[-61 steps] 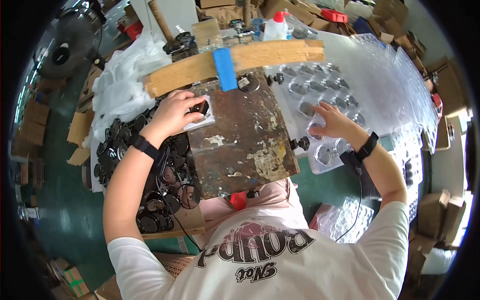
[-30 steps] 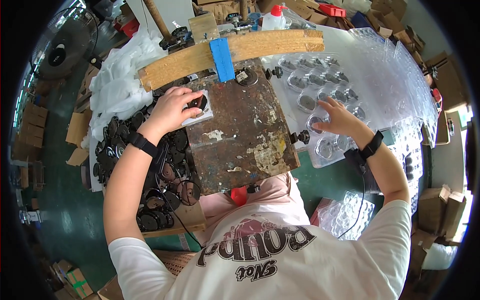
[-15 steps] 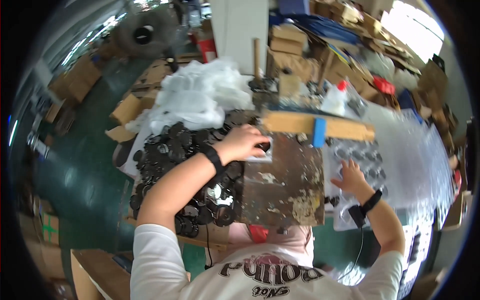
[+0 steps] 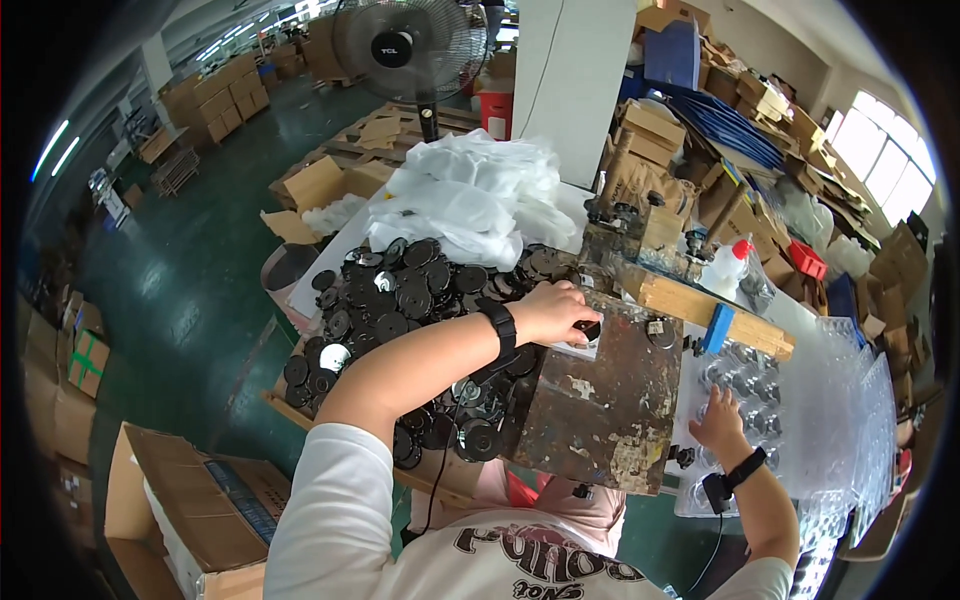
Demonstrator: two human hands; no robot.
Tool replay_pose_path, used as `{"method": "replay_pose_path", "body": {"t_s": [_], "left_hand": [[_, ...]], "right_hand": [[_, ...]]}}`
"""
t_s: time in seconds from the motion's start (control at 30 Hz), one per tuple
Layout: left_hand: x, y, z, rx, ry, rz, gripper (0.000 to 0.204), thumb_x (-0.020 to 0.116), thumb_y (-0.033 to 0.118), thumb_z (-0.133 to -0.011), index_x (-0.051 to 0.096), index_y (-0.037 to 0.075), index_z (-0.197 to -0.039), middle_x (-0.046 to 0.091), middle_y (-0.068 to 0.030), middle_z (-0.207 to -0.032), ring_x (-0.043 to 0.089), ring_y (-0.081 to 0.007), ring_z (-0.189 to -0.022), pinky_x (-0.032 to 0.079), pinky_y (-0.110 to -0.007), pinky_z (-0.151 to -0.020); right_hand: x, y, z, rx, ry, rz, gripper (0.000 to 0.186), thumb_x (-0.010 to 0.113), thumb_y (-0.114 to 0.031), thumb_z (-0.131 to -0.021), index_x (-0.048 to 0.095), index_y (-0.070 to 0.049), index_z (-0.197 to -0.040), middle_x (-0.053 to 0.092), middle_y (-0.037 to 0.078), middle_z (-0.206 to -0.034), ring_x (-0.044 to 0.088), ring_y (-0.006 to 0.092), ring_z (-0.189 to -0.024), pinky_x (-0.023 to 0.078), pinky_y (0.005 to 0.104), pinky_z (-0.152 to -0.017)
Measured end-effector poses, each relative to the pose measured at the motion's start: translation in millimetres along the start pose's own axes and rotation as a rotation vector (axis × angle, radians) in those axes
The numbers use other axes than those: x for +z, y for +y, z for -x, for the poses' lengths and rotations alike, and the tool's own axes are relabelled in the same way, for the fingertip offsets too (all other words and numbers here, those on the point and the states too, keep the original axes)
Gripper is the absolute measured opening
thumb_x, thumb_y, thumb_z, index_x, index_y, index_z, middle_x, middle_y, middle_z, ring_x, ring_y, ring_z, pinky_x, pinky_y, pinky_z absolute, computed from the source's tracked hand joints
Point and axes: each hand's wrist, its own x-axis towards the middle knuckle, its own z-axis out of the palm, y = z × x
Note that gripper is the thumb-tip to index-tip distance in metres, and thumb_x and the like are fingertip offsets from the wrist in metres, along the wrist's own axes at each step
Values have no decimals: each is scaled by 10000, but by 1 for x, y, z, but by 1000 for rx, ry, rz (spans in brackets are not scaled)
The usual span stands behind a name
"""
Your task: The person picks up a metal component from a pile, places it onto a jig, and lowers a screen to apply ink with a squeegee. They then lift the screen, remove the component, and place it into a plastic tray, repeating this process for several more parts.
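Note:
My left hand [image 4: 553,314] is closed at the upper left of a worn metal plate [image 4: 600,400], its fingertips on a small black round part [image 4: 590,331]. Beneath that part lies a white square pad [image 4: 580,350]. A heap of black discs [image 4: 400,300], some glossy, spreads to the left under my left forearm. On the other side of the plate, my right hand [image 4: 718,422] is over a clear plastic tray [image 4: 745,375] with round pockets. Its fingers are stretched out and I see nothing held in them.
White plastic bags [image 4: 470,195] lie behind the discs. A wooden bar [image 4: 700,312] with a blue block [image 4: 717,328] crosses the plate's far side. Near it stands a red-capped bottle [image 4: 725,268]. Stacked clear trays [image 4: 840,410] are at right. A fan [image 4: 410,50] stands beyond the table.
My view has tilted and turned, so the scene sits further right and lower. My left hand stays at the white pad; my right hand stays over the tray.

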Motion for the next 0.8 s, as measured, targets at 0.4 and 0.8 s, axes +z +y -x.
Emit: {"method": "replay_pose_path", "body": {"t_s": [0.4,0.8], "left_hand": [[-8,1,-6,58,-10,74,459,687,333,-748,604,153,-1162,593,-93,-1103,519,-296,-1065,417,-395,-904],[-20,14,-11,-1,-107,83,449,675,299,-765,589,153,-1181,579,-91,-1122,531,-284,-1039,421,-370,-898]], "right_hand": [[5,18,2,-82,61,-183,732,600,-449,-805,318,-76,-1368,369,239,-1348,380,447,-1208,399,474,-955],[-2,19,0,-60,86,-183,707,616,-457,-788,353,-126,-1354,409,222,-1311,415,433,-1177,422,470,-936]]}}
